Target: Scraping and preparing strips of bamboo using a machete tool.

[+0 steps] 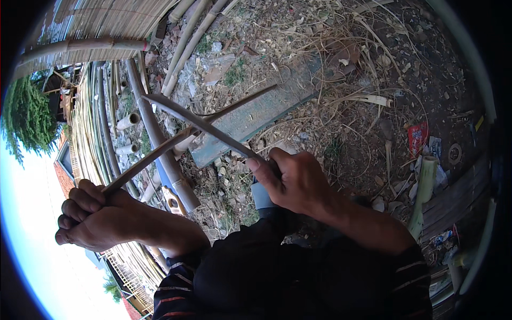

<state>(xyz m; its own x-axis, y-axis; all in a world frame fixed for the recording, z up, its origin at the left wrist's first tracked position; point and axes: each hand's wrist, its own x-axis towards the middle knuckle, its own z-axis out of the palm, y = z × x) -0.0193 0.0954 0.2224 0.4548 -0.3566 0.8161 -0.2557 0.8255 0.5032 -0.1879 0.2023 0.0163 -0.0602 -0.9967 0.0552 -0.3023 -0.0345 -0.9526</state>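
My left hand (104, 218), at the lower left, is wrapped round one end of a long thin bamboo strip (146, 160). The strip slants up to the right, its far end over a board. In my right hand (301, 181) is a long, slim, knife-like tool (229, 140), with my thumb laid along it. It points up to the left and crosses the strip near the middle of the view. A thin curled sliver stands off the strip just beside that crossing. Whether the tool's edge touches the strip I cannot tell.
A worn greenish board (250, 114) lies on ground strewn with shavings. Bamboo poles (170, 165) lie at the left, with a wooden-handled saw (172, 201) beside them. At the right are a red wrapper (418, 140) and an upright green bamboo piece (425, 184).
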